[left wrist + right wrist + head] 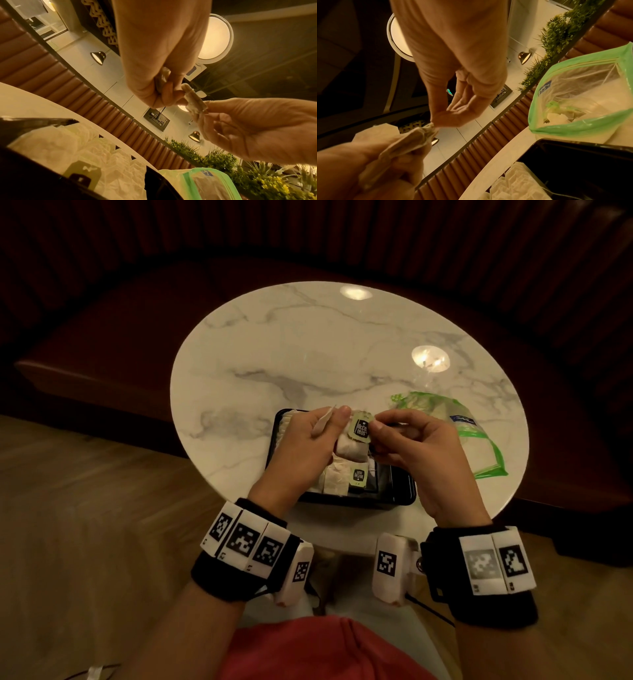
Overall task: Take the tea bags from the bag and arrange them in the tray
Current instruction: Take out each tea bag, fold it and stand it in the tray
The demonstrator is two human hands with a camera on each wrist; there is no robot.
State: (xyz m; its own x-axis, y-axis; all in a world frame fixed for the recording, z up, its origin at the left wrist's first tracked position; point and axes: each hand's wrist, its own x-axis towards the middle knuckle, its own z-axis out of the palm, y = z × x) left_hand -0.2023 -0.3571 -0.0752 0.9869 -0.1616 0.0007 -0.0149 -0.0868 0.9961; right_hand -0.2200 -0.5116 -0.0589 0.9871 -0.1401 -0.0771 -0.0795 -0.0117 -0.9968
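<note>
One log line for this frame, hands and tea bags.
left hand: holds tea bag | right hand: pinches tag | tray: part filled | zip bag: open

Tray (394, 501) interior — mostly hidden behind both hands (308, 440).

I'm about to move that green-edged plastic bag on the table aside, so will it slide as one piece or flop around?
Probably floppy: the plastic bag is thin, clear and crumpled, so pushing one edge may just buckle it. It looks light, with only a few tea bags visible inside. Its mouth gapes open toward the tray, so lifting from the bottom could spill them.
</note>
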